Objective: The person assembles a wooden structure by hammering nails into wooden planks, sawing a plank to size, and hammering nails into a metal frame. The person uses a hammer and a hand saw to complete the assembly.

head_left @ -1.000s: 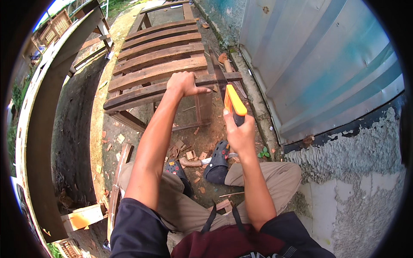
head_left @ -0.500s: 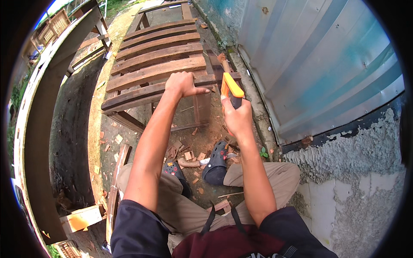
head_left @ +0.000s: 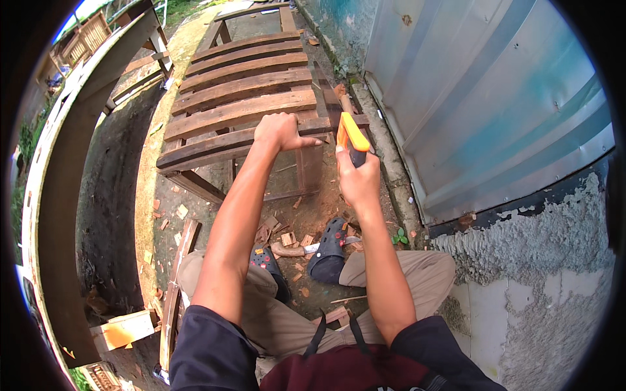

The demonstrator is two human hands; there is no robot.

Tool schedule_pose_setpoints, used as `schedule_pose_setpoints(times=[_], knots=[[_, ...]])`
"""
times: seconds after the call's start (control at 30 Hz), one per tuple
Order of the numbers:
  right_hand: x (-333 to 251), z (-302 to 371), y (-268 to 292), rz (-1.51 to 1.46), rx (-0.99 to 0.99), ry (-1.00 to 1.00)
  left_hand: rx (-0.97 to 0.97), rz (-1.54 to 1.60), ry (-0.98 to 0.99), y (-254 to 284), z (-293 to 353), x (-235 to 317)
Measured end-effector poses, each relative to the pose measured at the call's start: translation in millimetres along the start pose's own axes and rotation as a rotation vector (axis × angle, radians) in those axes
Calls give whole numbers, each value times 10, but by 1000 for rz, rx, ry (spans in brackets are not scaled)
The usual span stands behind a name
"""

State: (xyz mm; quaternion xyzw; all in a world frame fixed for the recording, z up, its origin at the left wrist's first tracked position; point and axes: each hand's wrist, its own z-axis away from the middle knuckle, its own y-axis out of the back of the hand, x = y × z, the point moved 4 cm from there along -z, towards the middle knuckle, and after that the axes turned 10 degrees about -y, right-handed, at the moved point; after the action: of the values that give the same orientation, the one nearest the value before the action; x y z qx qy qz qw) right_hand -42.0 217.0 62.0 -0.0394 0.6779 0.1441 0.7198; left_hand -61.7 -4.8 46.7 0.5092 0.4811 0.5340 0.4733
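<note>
My left hand is closed over the front rail of a slatted brown wooden frame, its thumb pointing right along the wood. Just right of it, my right hand grips the handle of a handsaw, which is orange-yellow and black. The saw's thin blade reaches away from me at the rail's right end, tilted and partly blurred. Whether the teeth touch the wood I cannot tell.
Wood chips and offcuts lie around my shoes. Between the shoes is a wooden-handled blade. A corrugated metal sheet and rough wall stand at the right. A long wooden board structure runs along the left.
The saw and my right hand have shifted slightly toward me against the rail. My left hand stays in place on the wood. The whole view has moved a little.
</note>
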Motion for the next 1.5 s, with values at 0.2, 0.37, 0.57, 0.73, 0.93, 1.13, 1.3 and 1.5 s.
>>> schedule_pose_setpoints(times=[0.2,0.37,0.57,0.73,0.93,1.13,1.3,1.5], knots=[[193,1757,863,134,-118,-124,-15,-2,27,-85,44,-60],[109,680,328,79,-59,-70,79,-25,14,-71,3,-33],[138,359,163,-61,-21,-120,-22,18,13,-5,22,4],[238,1711,811,13,-94,-153,-17,7,36,-75,19,-96],[-111,77,94,32,-35,-49,8,8,5,29,-53,23],[23,898,369,87,-90,-81,-10,-32,29,-63,57,-92],[66,1638,772,-47,-110,-181,-1,0,27,-103,43,-38],[-257,-141,-92,173,-20,50,11,16,32,2,-40,26]])
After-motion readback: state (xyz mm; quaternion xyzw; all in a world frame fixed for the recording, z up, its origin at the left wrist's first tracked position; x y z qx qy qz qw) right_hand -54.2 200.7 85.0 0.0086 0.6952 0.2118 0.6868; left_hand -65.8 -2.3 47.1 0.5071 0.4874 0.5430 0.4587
